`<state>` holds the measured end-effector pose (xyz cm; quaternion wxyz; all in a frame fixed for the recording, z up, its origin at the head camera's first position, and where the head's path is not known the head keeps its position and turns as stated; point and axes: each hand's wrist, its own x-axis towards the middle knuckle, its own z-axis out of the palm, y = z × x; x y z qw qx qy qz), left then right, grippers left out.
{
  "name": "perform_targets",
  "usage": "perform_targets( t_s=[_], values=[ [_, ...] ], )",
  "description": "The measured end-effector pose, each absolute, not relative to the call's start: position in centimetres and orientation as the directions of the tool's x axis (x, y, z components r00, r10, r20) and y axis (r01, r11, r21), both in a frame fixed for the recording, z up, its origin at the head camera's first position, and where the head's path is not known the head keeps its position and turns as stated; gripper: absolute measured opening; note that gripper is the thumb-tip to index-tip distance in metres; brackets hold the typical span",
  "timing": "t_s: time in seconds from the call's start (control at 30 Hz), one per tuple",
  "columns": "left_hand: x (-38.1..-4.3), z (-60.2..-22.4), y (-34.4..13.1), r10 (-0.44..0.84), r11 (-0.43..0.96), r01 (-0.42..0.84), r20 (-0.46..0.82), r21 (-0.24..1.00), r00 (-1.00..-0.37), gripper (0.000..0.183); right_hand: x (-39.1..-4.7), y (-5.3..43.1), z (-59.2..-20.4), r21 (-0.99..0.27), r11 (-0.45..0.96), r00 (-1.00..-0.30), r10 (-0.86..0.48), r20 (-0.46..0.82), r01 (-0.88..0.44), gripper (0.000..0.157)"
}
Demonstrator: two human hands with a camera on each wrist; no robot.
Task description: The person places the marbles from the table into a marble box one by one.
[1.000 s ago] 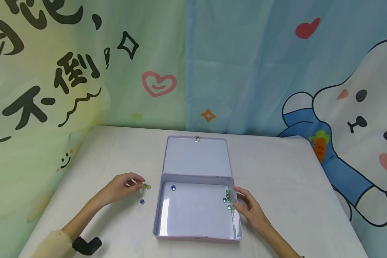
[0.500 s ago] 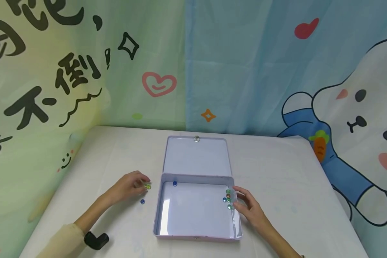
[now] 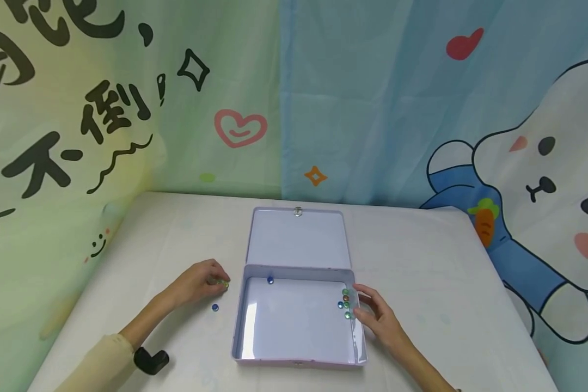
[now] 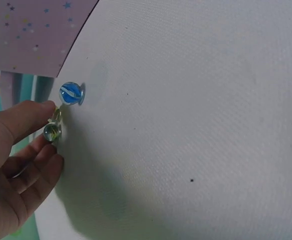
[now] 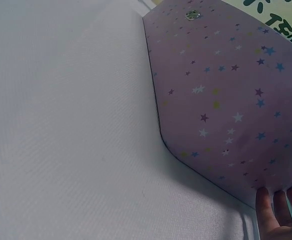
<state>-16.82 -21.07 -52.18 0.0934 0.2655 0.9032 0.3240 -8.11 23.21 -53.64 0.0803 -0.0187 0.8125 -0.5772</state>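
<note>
My left hand (image 3: pixel 201 280) is left of a shallow lilac tin box (image 3: pixel 240 321). Thumb and fingers pinch two yellow-green glass marbles (image 4: pixel 51 132), partly hidden in the head view. Just nearer on the cloth lies a loose blue marble (image 3: pixel 215 307), seen in the left wrist view with a white swirl. My right hand (image 3: pixel 379 316) rests its fairly straight, spread fingers (image 5: pixel 267 210) against the box's right wall. Inside, along that wall, sit several green, blue and reddish marbles (image 3: pixel 346 305). One more blue marble (image 3: pixel 270 280) lies near the back wall.
The hinged lid (image 3: pixel 298 237) stands raised behind the box, a metal clasp (image 3: pixel 298 211) on its edge and stars on its outer face. A white cloth (image 3: pixel 411 245) covers the table. Printed curtains (image 3: pixel 353 98) hang behind it.
My left hand has moved slightly right and closed around the two yellow-green marbles. The blue marble inside the box has rolled a little right. My right hand has stayed put.
</note>
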Motion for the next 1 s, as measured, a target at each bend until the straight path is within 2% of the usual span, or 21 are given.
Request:
perform_targets(
  t_s=[0.33, 0.67, 1.0],
  values=[
    [-17.0, -51.6, -20.6, 0.526, 0.681, 0.437, 0.023, 0.587, -0.85, 0.015, -8.1, 23.3, -53.6, -0.945, 0.323, -0.986, -0.14, -0.095, 0.045, 0.05],
    [-17.9, -48.8, -20.6, 0.527, 0.615, 0.439, 0.073, 0.655, -0.847, 0.015, -8.2, 23.4, -53.8, -0.941, 0.336, -0.987, -0.137, -0.088, 0.037, 0.05],
    [-17.4, -46.7, -19.7, 0.534, 0.558, 0.372, 0.022, 0.742, -0.845, 0.018, -8.0, 23.3, -53.5, -0.936, 0.349, -0.988, -0.13, -0.089, 0.039, 0.049]
  ],
)
